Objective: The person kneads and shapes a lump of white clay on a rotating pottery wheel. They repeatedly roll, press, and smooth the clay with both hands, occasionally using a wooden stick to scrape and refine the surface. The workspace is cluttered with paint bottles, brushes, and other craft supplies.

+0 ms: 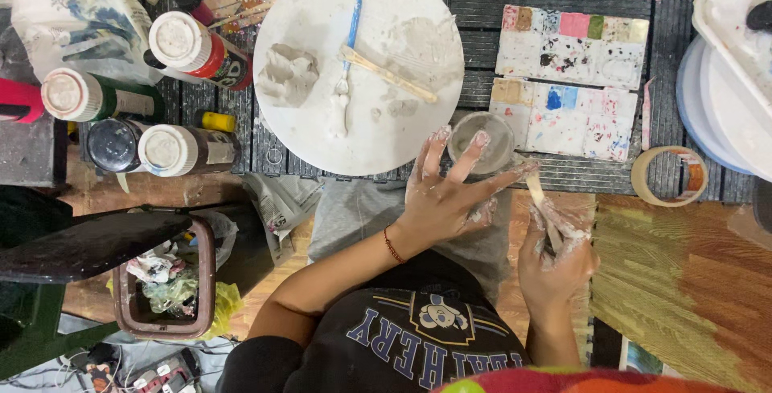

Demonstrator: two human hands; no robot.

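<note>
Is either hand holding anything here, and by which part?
The right hand grips a clay-smeared wooden stick by its lower end, the tip pointing up. The left hand holds nothing; its fingers are spread open beside a small cup.

On the bench [563,174], the round board [322,131] lies left of the two palettes [569,79]. A small cup [482,142] sits between them, under my left hand [438,200]; the tape roll [669,176] lies right of the palettes.

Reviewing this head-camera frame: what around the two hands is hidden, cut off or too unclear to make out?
- Head view: the right hand grips a clay-smeared stick; its lower end is hidden in the fist.
- The left hand has its fingers spread over a small cup; the cup's contents are unclear.
- White trays run off the right edge.
- The waste bin holds rubbish too jumbled to identify.
</note>
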